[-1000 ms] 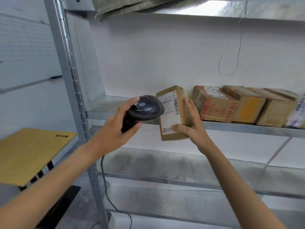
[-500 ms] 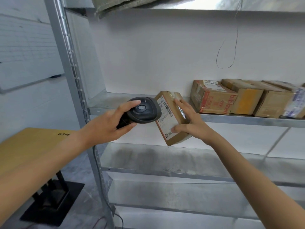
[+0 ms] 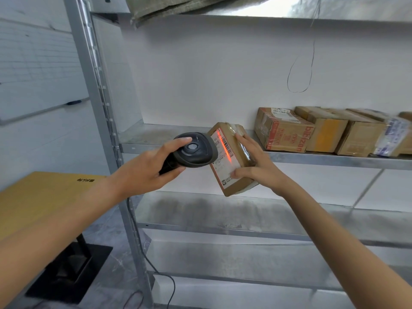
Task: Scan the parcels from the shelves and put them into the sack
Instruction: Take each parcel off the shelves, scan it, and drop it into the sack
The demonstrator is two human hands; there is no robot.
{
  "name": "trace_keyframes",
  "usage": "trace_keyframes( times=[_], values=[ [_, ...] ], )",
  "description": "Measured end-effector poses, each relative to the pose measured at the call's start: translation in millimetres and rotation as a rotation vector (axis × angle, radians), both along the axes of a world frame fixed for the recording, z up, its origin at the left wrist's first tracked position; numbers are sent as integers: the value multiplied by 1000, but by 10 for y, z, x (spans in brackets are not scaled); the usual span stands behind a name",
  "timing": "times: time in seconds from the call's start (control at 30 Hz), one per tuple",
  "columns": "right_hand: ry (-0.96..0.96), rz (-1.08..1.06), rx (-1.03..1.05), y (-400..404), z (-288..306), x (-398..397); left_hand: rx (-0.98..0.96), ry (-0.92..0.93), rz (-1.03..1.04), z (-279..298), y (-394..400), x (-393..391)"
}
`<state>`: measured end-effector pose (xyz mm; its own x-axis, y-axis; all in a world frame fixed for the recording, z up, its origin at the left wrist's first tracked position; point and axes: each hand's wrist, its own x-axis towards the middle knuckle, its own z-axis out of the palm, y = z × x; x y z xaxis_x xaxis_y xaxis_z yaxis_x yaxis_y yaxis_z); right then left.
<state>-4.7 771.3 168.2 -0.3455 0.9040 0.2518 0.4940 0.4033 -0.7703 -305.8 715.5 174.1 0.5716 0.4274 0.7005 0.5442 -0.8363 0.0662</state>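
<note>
Your right hand [image 3: 256, 169] holds one parcel [image 3: 231, 161] in front of the shelf [image 3: 312, 158], fingers wrapped around it. Your left hand [image 3: 145, 172] grips the scanner [image 3: 194, 150], its red line on the label. More boxes [image 3: 323, 130] wait there. I can't see the sack.

Cardboard parcel [image 3: 231, 161], glossy tape; matt black plastic scanner [image 3: 195, 150]; dull galvanised-metal shelf [image 3: 312, 158].

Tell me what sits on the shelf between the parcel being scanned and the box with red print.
Nothing: in the head view the shelf is bare metal between the held parcel and the red-printed box. The right hand holding the parcel hangs in front of that stretch.
</note>
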Motion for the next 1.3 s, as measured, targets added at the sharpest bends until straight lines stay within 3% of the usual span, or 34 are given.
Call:
trace_keyframes(
  times=[1.1,1.3],
  values=[
    [74,-90,-51,-1081,-136,-250,-80,-107,-25,-83,-1046,-236],
    [191,-57,-46,-1341,-157,-367,-50,-50,-20,-34,-1292,-346]
  ],
)
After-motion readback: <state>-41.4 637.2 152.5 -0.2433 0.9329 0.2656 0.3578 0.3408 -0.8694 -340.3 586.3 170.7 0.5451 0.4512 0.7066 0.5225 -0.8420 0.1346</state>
